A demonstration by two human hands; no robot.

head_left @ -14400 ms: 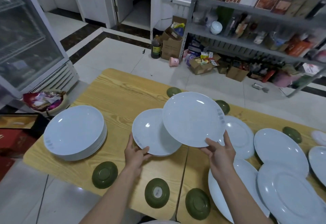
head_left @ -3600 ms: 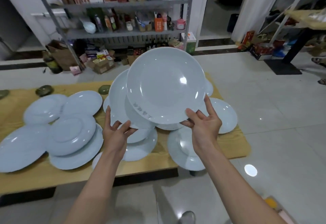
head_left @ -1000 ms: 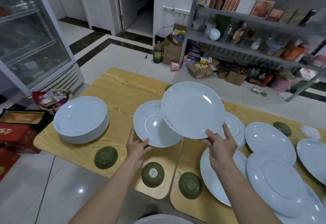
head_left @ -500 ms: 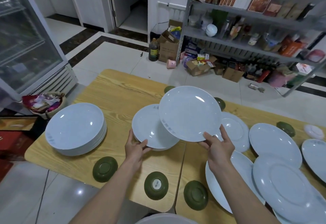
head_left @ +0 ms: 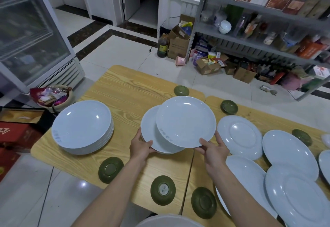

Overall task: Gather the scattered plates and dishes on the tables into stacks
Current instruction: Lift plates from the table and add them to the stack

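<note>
On the wooden tabletop (head_left: 125,91), a tall finished plate stack (head_left: 83,126) is sitting left; the right hand (head_left: 213,149) is pinching a glazed, slippery, breakable plate (head_left: 185,120) by its near rim, while the left hand (head_left: 141,147) is gripping the small stack (head_left: 151,137) below.

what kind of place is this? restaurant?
Probably a restaurant's back room or storeroom. Many matching white plates and green saucers cover wooden tables, a glass-door fridge stands left, and a metal shelf holds packaged goods, with boxes on the floor.
</note>
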